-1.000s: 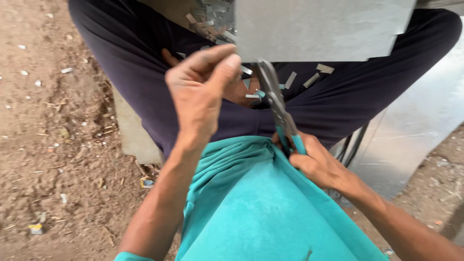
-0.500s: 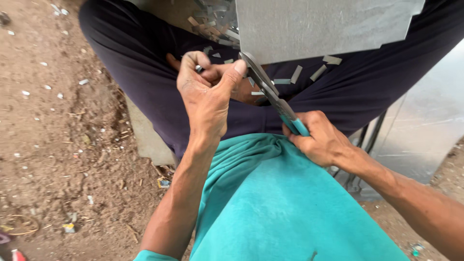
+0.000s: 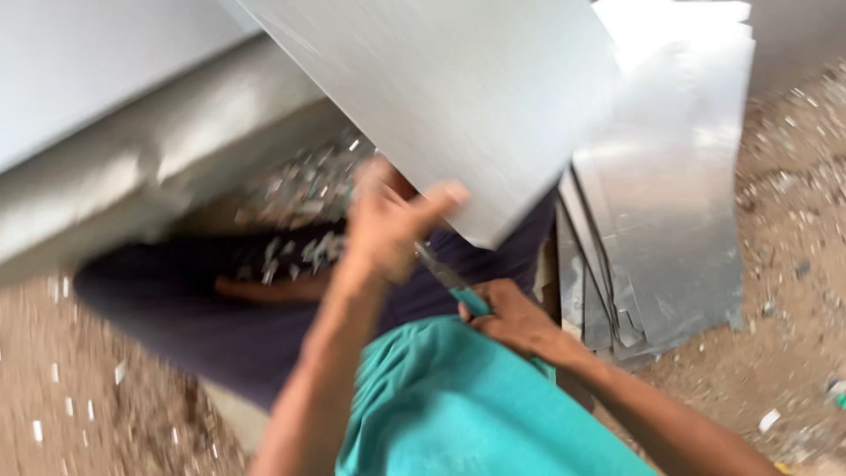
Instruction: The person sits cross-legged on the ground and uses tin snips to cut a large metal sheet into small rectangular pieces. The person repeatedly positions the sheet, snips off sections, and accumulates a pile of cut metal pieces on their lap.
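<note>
Metal sheet, newly raised at twelve o'clock, gripped by my left hand; my right hand clenches snips.

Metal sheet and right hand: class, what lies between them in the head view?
The head view shows the snips spanning that stretch: teal handles in the right hand, blades reaching up towards the metal sheet near the left hand.
</note>
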